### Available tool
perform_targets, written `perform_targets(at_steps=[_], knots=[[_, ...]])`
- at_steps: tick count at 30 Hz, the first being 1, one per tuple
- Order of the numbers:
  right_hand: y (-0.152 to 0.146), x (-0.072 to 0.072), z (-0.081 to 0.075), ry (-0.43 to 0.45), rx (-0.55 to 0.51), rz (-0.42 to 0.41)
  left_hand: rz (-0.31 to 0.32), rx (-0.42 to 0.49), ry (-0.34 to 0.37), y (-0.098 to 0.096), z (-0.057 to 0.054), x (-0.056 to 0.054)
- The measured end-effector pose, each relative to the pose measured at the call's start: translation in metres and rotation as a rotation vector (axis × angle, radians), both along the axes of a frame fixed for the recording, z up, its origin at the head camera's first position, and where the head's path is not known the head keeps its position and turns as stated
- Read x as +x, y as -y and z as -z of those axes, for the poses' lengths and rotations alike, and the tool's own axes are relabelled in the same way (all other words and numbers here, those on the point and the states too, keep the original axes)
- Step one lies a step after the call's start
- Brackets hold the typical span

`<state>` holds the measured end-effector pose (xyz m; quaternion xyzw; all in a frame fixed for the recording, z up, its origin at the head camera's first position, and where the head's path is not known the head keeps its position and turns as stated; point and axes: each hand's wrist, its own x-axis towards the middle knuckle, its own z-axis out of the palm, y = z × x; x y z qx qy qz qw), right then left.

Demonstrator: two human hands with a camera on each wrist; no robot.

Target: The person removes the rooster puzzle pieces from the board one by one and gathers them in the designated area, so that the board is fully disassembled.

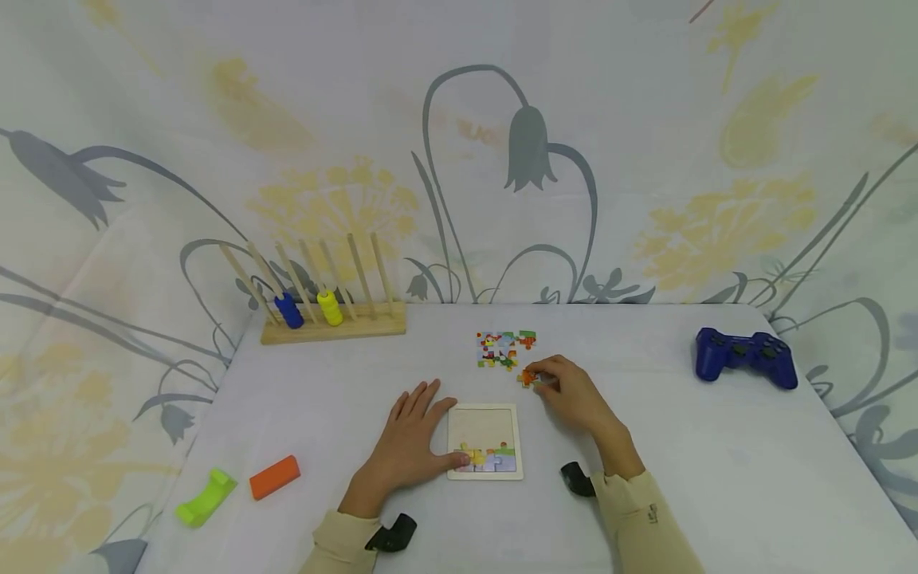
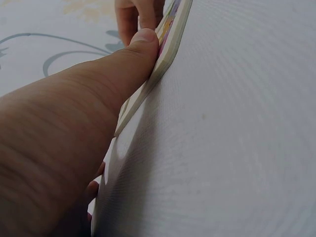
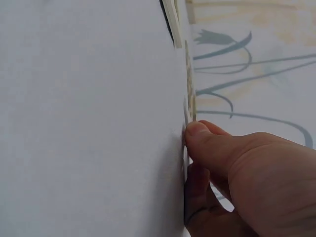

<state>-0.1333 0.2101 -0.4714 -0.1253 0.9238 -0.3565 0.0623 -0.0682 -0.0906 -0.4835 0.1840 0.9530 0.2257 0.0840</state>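
A square wooden puzzle tray (image 1: 484,421) lies on the white table, with several joined pieces (image 1: 495,460) along its near edge. My left hand (image 1: 405,444) rests at the tray's left side, fingers straight and spread. Its thumb (image 2: 143,42) lies over the tray's rim in the left wrist view. Beyond the tray's far right corner, my right hand (image 1: 572,396) pinches an orange puzzle piece (image 1: 527,378) between thumb and fingers, low over the table. Just past it, several colourful puzzle pieces (image 1: 496,351) lie in a cluster. The right wrist view hides the pinched piece mostly behind the thumb (image 3: 200,133).
A wooden peg stand (image 1: 333,323) with blue and yellow beads stands at the back left. An orange block (image 1: 275,477) and a green curved block (image 1: 206,498) lie at the front left. At the far right sits a blue game controller (image 1: 746,356).
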Motion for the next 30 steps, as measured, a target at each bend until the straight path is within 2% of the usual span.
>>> perform_targets(at_steps=[5,11,17,24,30], knots=[[0.001,-0.015,0.001,-0.013,0.011,0.062,0.002,-0.003,-0.013,0.000,0.001,-0.001],[0.003,-0.025,0.000,0.015,0.009,0.123,0.003,-0.006,-0.007,0.000,0.000,-0.001],[0.003,-0.029,0.000,0.057,-0.022,0.167,0.007,-0.006,-0.017,0.000,-0.002,-0.002],[0.006,-0.030,0.000,0.046,-0.036,0.176,-0.004,0.006,-0.011,0.001,-0.006,-0.001],[0.008,-0.029,-0.002,0.041,-0.040,0.187,-0.001,0.018,-0.002,0.000,-0.003,0.000]])
